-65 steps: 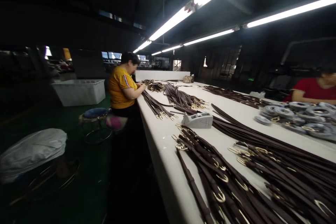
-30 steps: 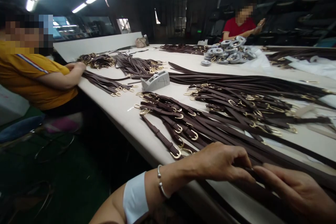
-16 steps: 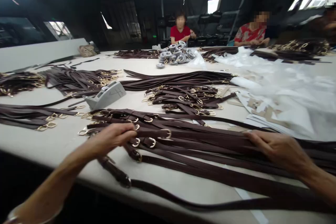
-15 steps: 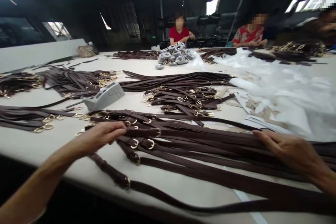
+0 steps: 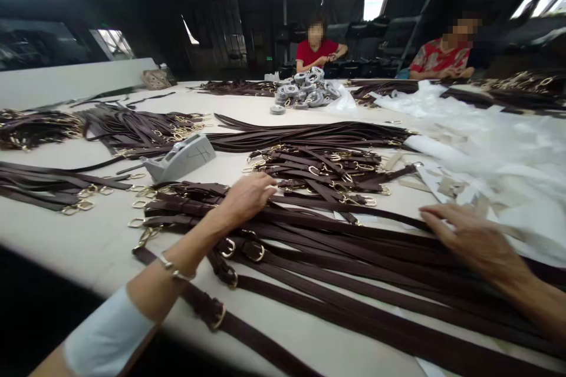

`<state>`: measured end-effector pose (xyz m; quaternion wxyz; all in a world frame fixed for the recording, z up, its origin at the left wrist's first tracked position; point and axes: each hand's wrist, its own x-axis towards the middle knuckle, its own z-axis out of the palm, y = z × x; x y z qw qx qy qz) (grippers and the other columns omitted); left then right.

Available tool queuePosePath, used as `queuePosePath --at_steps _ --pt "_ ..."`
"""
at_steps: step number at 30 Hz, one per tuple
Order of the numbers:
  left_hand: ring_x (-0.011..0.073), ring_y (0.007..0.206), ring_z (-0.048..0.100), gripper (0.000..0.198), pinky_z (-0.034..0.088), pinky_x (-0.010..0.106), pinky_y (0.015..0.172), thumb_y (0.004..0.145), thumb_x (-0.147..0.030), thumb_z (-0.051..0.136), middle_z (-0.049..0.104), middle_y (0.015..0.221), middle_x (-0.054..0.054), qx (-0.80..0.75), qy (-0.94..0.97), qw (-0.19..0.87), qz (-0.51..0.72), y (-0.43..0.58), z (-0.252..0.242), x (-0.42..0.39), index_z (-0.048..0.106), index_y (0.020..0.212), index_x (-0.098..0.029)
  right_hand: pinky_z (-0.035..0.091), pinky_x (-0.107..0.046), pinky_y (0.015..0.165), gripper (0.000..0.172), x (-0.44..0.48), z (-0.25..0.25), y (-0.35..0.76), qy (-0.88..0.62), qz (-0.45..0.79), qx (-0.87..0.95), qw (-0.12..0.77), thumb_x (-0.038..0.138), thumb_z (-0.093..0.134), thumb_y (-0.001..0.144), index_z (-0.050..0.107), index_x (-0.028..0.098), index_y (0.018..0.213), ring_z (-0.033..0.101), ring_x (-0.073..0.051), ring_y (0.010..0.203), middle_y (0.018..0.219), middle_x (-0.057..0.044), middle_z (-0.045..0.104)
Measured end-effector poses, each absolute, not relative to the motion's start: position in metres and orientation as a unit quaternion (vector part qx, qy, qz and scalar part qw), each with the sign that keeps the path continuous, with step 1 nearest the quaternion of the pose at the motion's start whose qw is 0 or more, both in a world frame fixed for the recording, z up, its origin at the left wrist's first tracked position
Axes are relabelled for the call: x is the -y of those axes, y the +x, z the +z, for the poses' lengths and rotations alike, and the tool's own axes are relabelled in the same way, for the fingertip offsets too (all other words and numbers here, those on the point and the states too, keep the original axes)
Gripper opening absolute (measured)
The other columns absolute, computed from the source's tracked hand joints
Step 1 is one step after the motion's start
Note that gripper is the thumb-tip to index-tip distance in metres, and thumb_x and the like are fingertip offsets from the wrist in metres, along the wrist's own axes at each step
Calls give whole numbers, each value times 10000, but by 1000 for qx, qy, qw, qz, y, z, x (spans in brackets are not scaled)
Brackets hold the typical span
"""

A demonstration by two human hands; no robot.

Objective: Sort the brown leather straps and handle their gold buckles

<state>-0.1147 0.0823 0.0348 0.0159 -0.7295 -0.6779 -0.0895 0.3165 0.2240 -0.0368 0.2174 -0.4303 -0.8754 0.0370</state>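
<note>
Straps (image 5: 336,247) beside tape dispenser (image 5: 180,157)

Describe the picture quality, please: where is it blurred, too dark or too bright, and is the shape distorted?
Head view: the right hand is smeared by motion blur; the left hand over the brown straps is sharper. The hall behind is very dark, while the windows and the white sheets are nearly washed out. The wide lens bends the table edge and stretches the near corners.
</note>
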Motion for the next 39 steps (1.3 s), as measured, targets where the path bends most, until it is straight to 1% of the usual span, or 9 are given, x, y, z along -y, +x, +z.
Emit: queuePosePath --at_steps 3,9,14,24,28,30,34,36,39 --pt "217 917 585 246 456 323 852 964 -310 500 647 966 81 654 -752 8 -77 -83 14 -108 697 943 -166 452 -428 880 394 -214 -30 267 -418 94 885 180 490 401 909 678 212 945 632 -308 926 989 -94 697" --pt "216 895 543 289 434 331 811 980 -342 480 593 973 80 645 -760 -10 -78 -89 3 -103 671 857 -163 434 -298 603 562 -207 -17 257 -457 295 835 86 672 403 900 641 207 690 593 -217 657 666 -13 643" --pt "195 856 538 188 407 304 758 983 -311 485 591 922 40 627 -772 -39 -99 -83 1 -110 616 1003 -177 469 -299 881 310 -199 -4 201 -312 425 849 13 437 488 933 722 283 1066 643 -233 979 1055 12 722" --pt "159 603 499 372 255 289 561 982 -319 456 585 681 17 629 -764 -100 -101 -81 -17 -115 620 680 -175 481 -410 812 336 -254 -18 178 -342 24 939 13 220 496 911 685 286 1182 631 -292 928 976 -85 671" --pt "173 683 559 297 289 282 589 948 -318 528 621 754 20 645 -746 -100 -131 -77 -24 -118 611 703 -174 468 -289 644 214 -274 16 171 -354 199 913 -41 376 564 888 747 267 909 645 -223 754 806 -26 691" --pt "178 749 578 235 336 279 632 933 -316 567 631 816 16 644 -744 -102 -150 -75 -24 -119 612 750 -176 439 -260 558 358 -290 36 156 -389 229 892 -2 497 511 911 726 246 774 621 -187 624 681 -2 675" --pt "202 896 561 154 397 303 771 924 -321 594 633 912 17 634 -746 -108 -172 -73 -22 -119 622 846 -191 481 -275 808 238 -339 43 105 -423 64 894 134 340 529 926 741 237 961 668 -209 892 956 -16 734" --pt "210 949 543 123 400 324 826 921 -328 600 628 971 16 630 -747 -105 -184 -73 -23 -117 618 919 -207 446 -302 948 257 -364 28 76 -422 39 897 124 234 564 904 710 185 1109 622 -241 1082 1159 -71 690" --pt "211 982 534 132 396 353 869 917 -342 606 611 1027 10 631 -744 -102 -196 -73 -26 -114 600 977 -225 435 -402 1005 297 -392 2 47 -427 28 900 81 198 590 918 644 131 1202 603 -256 1120 1213 -130 652"
